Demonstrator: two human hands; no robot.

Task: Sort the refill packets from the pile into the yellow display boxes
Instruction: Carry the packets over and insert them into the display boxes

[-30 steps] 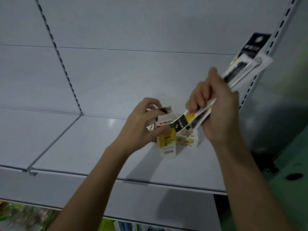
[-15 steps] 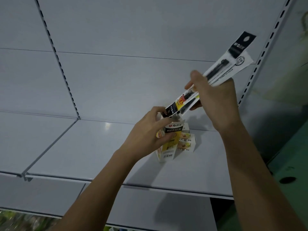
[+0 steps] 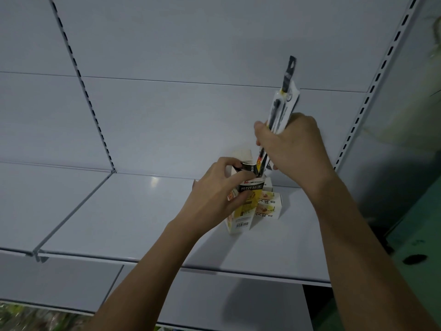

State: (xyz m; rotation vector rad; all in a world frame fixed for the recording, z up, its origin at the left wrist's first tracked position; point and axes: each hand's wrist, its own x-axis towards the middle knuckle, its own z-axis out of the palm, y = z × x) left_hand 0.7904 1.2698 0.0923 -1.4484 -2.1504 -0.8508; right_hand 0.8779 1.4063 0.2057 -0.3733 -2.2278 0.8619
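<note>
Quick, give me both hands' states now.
Left hand: grips the upright yellow-and-white cardboard display box.
Right hand: grips long clear plastic refill packets.

We see a dim, bluish picture. A small glare spot sits on the pale grey metal shelf [image 3: 154, 181]. Soft shadows fall under the forearms and darken the right side. Straight lines bow near the edges, and the bottom left corner is blurred.

Upright refill packets [image 3: 281, 108], ends in yellow box [image 3: 245, 209]
</note>
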